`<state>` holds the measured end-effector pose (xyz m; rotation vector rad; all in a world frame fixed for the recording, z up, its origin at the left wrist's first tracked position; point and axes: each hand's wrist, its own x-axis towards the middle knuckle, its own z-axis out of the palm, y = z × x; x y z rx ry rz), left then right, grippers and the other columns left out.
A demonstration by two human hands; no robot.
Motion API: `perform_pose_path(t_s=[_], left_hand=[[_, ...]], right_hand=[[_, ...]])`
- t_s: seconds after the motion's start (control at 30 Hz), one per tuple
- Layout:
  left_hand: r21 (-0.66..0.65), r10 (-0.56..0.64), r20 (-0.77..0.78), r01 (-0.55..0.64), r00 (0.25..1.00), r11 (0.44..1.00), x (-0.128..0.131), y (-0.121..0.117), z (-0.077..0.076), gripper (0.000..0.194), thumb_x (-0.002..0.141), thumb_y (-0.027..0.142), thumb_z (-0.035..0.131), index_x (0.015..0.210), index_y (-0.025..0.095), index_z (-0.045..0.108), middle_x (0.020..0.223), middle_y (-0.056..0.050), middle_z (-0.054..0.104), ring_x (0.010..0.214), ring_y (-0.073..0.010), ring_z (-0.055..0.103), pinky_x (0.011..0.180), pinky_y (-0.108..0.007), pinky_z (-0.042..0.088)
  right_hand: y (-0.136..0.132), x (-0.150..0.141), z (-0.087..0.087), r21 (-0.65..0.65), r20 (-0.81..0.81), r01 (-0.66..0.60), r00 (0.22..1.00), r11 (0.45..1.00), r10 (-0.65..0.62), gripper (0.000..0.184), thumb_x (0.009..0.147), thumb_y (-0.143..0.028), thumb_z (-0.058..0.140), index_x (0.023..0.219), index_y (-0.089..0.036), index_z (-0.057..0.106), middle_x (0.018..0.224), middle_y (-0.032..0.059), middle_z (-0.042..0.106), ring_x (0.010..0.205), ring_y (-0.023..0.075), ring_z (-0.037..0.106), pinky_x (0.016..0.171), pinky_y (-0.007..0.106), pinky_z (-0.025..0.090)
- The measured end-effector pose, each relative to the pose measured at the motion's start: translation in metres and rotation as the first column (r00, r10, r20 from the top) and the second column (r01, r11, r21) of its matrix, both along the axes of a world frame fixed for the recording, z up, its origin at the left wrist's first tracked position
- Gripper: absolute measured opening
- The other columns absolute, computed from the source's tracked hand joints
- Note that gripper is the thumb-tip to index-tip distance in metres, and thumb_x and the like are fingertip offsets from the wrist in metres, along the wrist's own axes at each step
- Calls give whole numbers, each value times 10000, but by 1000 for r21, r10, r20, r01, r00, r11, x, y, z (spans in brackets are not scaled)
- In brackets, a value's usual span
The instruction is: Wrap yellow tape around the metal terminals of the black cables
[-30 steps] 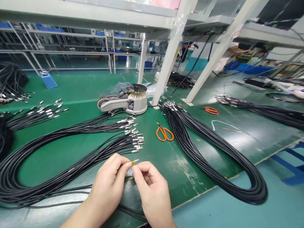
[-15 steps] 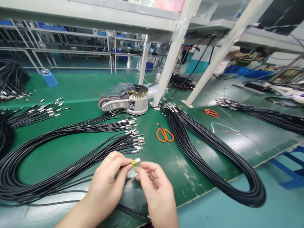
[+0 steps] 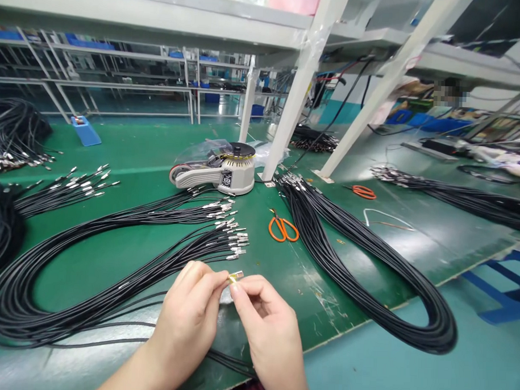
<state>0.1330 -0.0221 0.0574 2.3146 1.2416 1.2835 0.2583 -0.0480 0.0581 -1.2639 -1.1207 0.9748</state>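
Observation:
My left hand [image 3: 191, 320] and my right hand [image 3: 266, 332] meet low in the middle, over the green table [image 3: 129, 150]. Both pinch the metal tip of a black cable [image 3: 237, 275], where a small yellow strip of tape sits between the fingertips. The cable itself runs back under my hands toward me. Just beyond my fingers lies a fan of black cables with metal tips [image 3: 230, 236], looping away to the left.
A grey tape dispenser [image 3: 226, 172] stands mid-table by a white post [image 3: 298, 85]. Orange scissors [image 3: 283, 229] lie right of the cable tips; a second pair [image 3: 362, 192] lies farther right. A large black cable coil [image 3: 368, 261] reaches the table's right edge. More cable bundles [image 3: 14, 135] lie far left.
My right fingers drew slightly apart from the tip half a second ago and have closed back onto it. The hands stay in the same spot.

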Motion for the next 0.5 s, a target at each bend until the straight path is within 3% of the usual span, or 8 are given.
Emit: perform_pose_path(t_s=[0.2,0.37,0.5], left_hand=[[-11,11,70,-11,997,1000,0,-1,1,170,828,69,530,943,194,547,770,6,575,714,-110,520,651,-232,436],[-26,-44,63,45,997,999,-1,-3,2,155,840,44,493,832,195,527,753,11,576,705,-103,513,647,-224,431],[-14,-85,42,86,995,996,-2,-3,3,183,849,33,465,878,196,540,764,4,590,721,-107,514,663,-231,437]], right_hand=[[0,2,2,4,-117,-1,993,1000,1,100,766,-246,621,690,-182,611,894,38,628,845,154,595,722,222,484],[2,3,8,-44,-174,-45,984,998,37,81,751,-238,635,697,-178,638,831,36,673,803,157,613,755,245,486],[3,3,11,-63,-158,-45,987,997,34,104,743,-242,642,668,-170,640,801,38,678,780,163,617,739,250,487]])
